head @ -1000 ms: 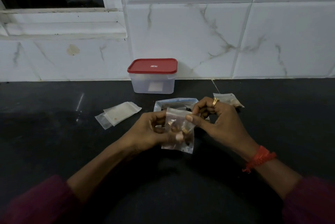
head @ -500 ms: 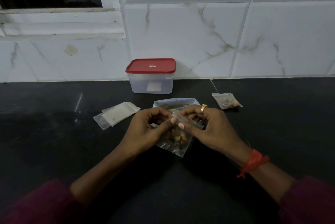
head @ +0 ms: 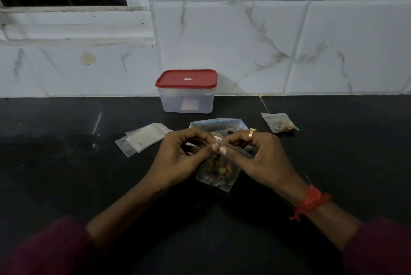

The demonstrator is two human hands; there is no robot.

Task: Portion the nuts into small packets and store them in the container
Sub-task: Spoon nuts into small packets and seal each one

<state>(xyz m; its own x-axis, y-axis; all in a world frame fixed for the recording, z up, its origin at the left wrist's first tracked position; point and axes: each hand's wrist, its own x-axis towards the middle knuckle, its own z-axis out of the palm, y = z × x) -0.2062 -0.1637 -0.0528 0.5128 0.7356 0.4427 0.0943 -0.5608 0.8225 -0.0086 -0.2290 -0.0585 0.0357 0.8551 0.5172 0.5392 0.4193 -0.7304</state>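
Between the left hand point(head: 178, 159) and the right hand point(head: 262, 159), over the black counter point(head: 66, 174), the small clear plastic packet of nuts point(head: 219, 173) lies with its mouth edge running left to right and its body trailing toward the person. Both hands pinch that edge, thumb tips almost meeting. Straight ahead by the wall point(head: 244, 30) stands the translucent plastic container point(head: 186, 103), red lid point(head: 186, 78) on; the left hand is likely nearer.
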